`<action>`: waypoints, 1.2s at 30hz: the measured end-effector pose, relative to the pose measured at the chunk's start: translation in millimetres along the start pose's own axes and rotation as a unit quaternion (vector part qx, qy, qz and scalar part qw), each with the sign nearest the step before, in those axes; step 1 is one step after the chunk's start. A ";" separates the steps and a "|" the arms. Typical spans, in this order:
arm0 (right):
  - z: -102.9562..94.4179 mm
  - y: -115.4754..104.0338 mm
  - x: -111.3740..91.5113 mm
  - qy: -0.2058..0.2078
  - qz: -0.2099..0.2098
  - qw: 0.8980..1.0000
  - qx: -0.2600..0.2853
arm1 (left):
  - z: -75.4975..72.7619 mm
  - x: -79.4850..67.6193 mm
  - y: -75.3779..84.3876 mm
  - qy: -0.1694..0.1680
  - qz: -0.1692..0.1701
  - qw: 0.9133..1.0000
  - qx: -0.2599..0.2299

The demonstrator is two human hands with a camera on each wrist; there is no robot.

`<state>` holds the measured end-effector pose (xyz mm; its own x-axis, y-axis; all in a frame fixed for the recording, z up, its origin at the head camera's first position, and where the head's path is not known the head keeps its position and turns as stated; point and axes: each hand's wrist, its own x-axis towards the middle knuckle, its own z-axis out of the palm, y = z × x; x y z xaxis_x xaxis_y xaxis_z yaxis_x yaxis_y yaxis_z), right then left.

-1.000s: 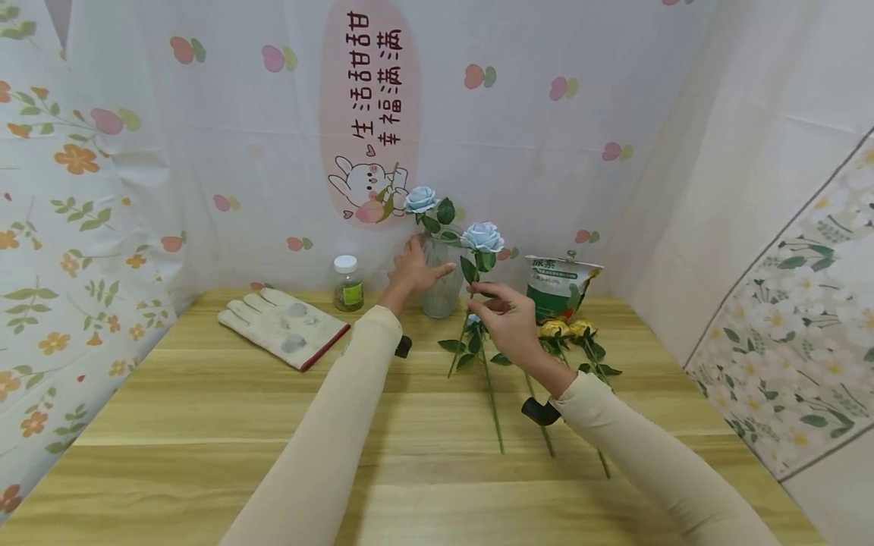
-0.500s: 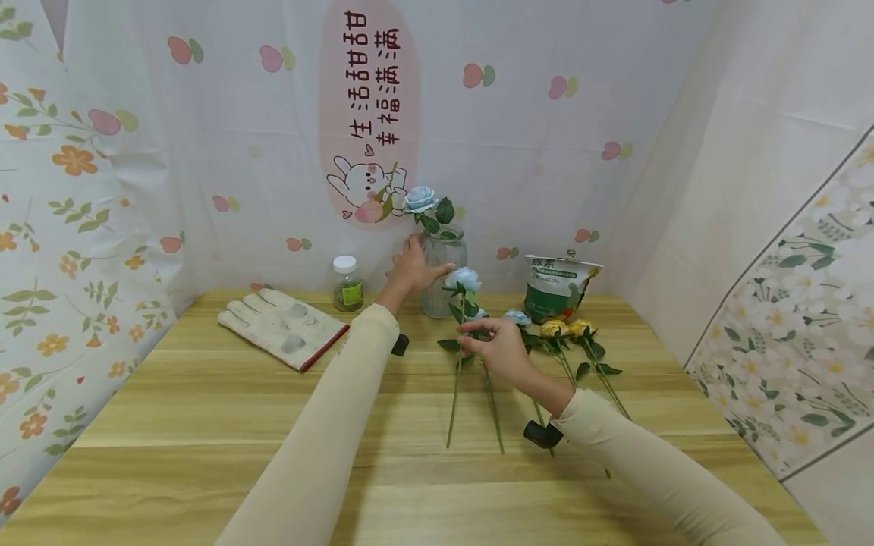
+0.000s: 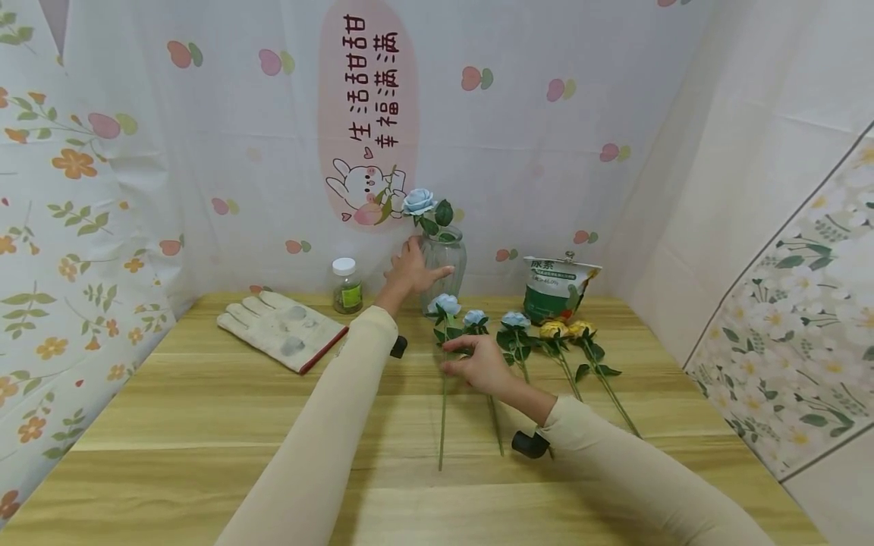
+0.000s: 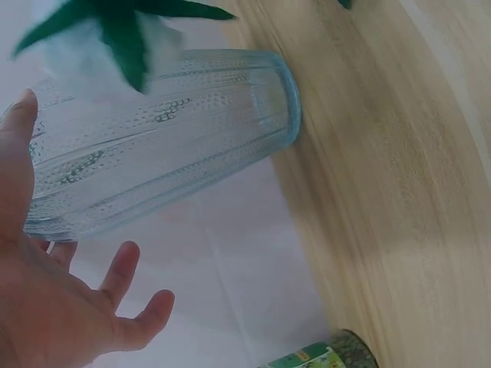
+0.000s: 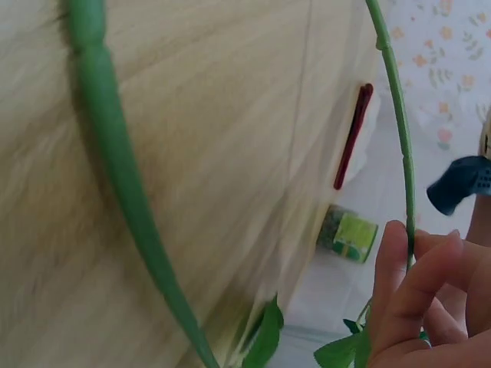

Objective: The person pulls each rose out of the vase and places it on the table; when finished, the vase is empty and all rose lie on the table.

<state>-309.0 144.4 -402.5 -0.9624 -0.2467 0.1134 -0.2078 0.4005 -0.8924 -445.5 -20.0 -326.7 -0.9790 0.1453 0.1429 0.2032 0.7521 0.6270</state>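
My left hand holds a clear ribbed glass vase near its upper part, thumb in front. In the left wrist view two fingers stick out away from the glass. One light blue rose with green leaves stands in the vase. My right hand pinches the green stem of another blue rose, its bloom in front of the vase base and its stem pointing toward me. The right wrist view shows this stem between thumb and fingertips.
Right of the held rose lie two blue roses and two yellow roses. Behind them stands a clipped green-and-white bag. A white-capped jar and a work glove are at left. A printed curtain hangs behind.
My right hand has come down and toward me, slightly left, lowering the pinched blue rose from beside the vase's mouth to near the tabletop. My left hand has stayed on the vase.
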 end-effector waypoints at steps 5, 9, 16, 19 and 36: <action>10.9 3.7 3.1 -0.017 0.011 1.000 -0.020 | 0.0 -0.1 -0.5 -0.002 -0.001 1.000 0.001; 15.9 6.3 1.5 -0.041 0.026 0.999 -0.024 | 1.4 0.2 -1.0 -0.010 -0.004 1.000 0.005; 19.8 8.1 1.0 -0.064 0.020 0.997 -0.028 | 1.1 0.5 -1.9 0.001 -0.002 1.000 -0.001; 19.8 8.2 1.0 -0.076 0.021 0.996 -0.028 | 0.9 1.4 -2.3 -0.001 -0.002 1.000 -0.006; 5.0 8.5 3.2 -0.110 0.025 0.988 -0.105 | -0.1 -0.7 -0.1 -0.008 -0.008 0.999 -0.034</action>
<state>-313.0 142.6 -411.9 -0.9160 -0.3983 -0.0476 -0.2144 0.5865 -0.7810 -444.8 -20.3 -326.8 -0.9822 0.1446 0.1202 0.1875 0.7085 0.6804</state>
